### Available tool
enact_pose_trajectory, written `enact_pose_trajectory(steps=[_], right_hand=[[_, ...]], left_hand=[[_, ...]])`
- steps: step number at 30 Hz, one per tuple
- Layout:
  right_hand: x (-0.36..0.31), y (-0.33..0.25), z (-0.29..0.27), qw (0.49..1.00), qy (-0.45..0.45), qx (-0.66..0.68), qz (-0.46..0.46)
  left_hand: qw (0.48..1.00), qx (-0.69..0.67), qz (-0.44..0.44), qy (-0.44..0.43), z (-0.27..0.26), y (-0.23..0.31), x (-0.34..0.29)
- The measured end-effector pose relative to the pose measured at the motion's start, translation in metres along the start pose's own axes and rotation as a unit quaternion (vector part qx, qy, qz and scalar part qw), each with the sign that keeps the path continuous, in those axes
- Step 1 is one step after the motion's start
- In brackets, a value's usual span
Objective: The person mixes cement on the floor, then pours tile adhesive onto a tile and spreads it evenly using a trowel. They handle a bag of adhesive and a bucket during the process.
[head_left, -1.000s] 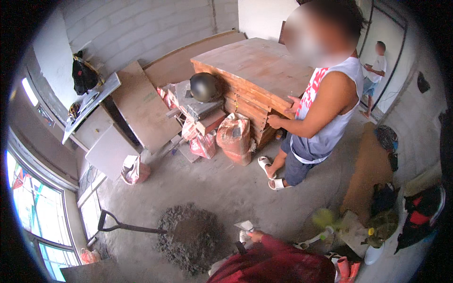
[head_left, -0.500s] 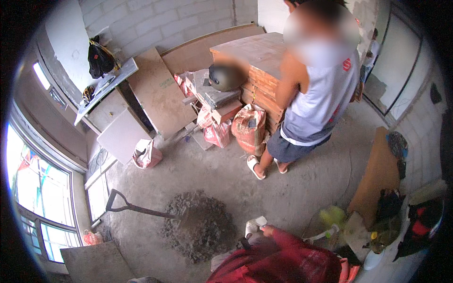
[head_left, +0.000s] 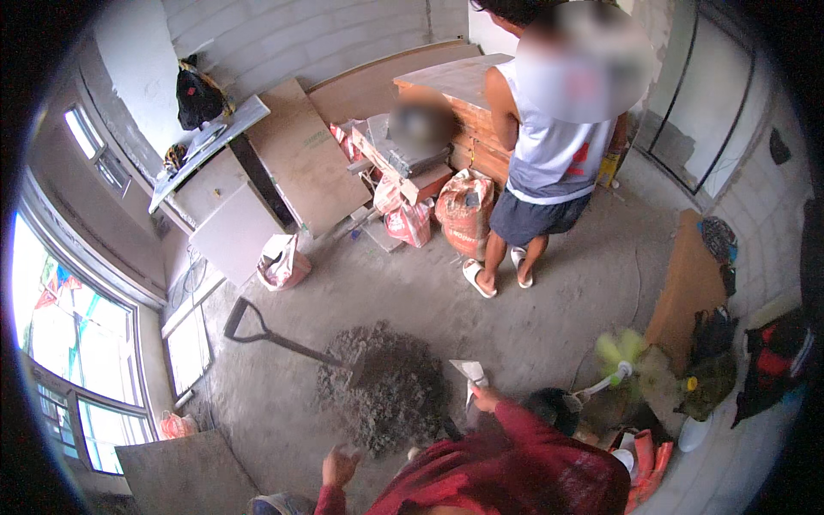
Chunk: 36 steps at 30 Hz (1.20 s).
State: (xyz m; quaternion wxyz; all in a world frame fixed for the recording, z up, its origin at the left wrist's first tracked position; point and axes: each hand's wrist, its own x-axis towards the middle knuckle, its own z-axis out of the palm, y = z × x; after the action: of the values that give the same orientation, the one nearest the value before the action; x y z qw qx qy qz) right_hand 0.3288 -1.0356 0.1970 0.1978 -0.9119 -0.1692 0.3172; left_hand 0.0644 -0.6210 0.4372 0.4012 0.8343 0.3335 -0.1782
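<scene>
My right hand [head_left: 486,398] is closed round the handle of a trowel [head_left: 469,370] with a pale, flat blade, held beside a mound of wet grey mortar [head_left: 386,390]. Nothing shows in my left hand [head_left: 341,466], which hovers low at the near side of the mound with its fingers loosely apart. A shovel [head_left: 287,343] leans with its blade in the mortar and its D-shaped grip toward the window. Dark red sleeves cover both my arms.
Another person [head_left: 549,163] in a sleeveless top and sandals stands by stacked orange blocks [head_left: 472,133]. Filled sacks [head_left: 464,210] and an open bag [head_left: 281,262] sit on the floor. A green fan [head_left: 620,352] and a dark bucket [head_left: 551,410] are at right; a board [head_left: 184,472] lies lower left.
My left hand has come into view. The trowel in my right hand has swung up, its blade now showing flat. The other person has turned and stepped right; the whole view has shifted slightly.
</scene>
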Motion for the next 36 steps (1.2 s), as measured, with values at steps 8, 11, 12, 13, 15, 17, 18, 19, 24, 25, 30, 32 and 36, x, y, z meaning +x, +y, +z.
enact_pose_trajectory(steps=[8, 11, 12, 13, 15, 17, 18, 19, 24, 25, 30, 32, 36], right_hand=[[-0.134, -0.103, 0.052, 0.999, 0.031, -0.006, 0.037], [-0.146, -0.137, 0.044, 0.992, 0.002, 0.062, 0.106], [-0.149, -0.141, 0.04, 0.995, 0.016, 0.059, 0.084], [-0.15, -0.147, 0.042, 0.996, 0.015, 0.052, 0.076], [-0.15, -0.15, 0.049, 0.992, 0.039, 0.043, 0.115], [-0.15, -0.145, 0.061, 0.997, 0.032, 0.037, 0.063], [-0.151, -0.14, 0.068, 0.998, 0.019, 0.037, 0.044], [-0.149, -0.135, 0.076, 0.999, -0.017, -0.014, 0.025], [-0.15, -0.115, 0.106, 0.995, -0.071, -0.063, -0.026], [-0.151, -0.112, 0.109, 0.993, -0.059, -0.081, -0.058], [-0.163, -0.1, 0.116, 0.993, -0.074, -0.056, -0.079], [-0.169, -0.094, 0.119, 0.994, -0.072, -0.044, -0.067], [-0.178, -0.079, 0.124, 0.997, -0.061, -0.025, -0.031]], left_hand=[[0.987, -0.097, 0.131, -0.012, 0.155, -0.073, 0.123], [0.988, -0.019, 0.132, -0.079, 0.186, -0.099, 0.102], [0.98, -0.06, 0.161, -0.099, 0.19, -0.11, 0.094], [0.984, -0.113, 0.106, -0.092, 0.198, -0.128, 0.073], [0.987, -0.112, 0.048, -0.109, 0.191, -0.174, 0.049], [0.988, -0.11, -0.035, -0.106, 0.174, -0.231, 0.023], [0.979, -0.176, -0.081, -0.066, 0.167, -0.259, 0.009], [0.962, -0.24, -0.127, -0.024, 0.159, -0.287, -0.007], [0.926, -0.327, -0.186, 0.013, 0.11, -0.38, -0.075], [0.924, -0.314, -0.217, 0.016, 0.11, -0.384, -0.082], [0.911, -0.338, -0.234, 0.026, 0.135, -0.356, -0.092], [0.905, -0.371, -0.208, 0.024, 0.15, -0.33, -0.09], [0.906, -0.405, -0.122, 0.022, 0.174, -0.261, -0.08]])
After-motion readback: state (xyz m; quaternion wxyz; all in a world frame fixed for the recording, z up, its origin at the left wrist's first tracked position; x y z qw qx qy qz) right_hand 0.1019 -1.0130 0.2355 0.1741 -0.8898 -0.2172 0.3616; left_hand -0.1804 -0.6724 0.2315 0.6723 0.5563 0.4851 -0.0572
